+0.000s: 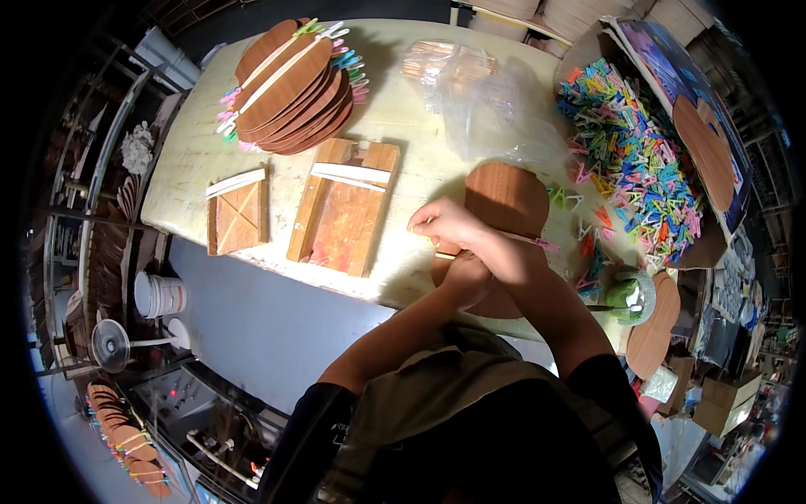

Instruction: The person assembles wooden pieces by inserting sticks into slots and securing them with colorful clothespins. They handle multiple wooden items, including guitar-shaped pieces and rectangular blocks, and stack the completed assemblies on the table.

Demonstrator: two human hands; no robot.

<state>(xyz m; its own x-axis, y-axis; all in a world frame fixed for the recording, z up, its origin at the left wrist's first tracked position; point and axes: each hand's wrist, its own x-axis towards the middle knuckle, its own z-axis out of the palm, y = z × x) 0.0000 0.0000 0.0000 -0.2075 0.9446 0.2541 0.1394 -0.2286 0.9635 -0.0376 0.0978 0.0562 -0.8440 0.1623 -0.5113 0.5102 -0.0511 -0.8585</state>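
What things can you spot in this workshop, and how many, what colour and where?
Table: one, pale cream, centre
Stacked wooden panels: several, brown, table's far left
Wooden panel: one, brown, by the hands
Wooden frames: two, brown with white bands, table's near left
Plastic bag: one, clear, table's far side
Open box: one, printed, far right
Plastic clips: too many to count, multicoloured, mostly in the box
Cup: one, green contents, right
Bucket: one, white, left
Fan: one, white, lower left
Left hand: one, bare, below the right
Right hand: one, bare, above the table

Smaller background clutter is too unclear to list.
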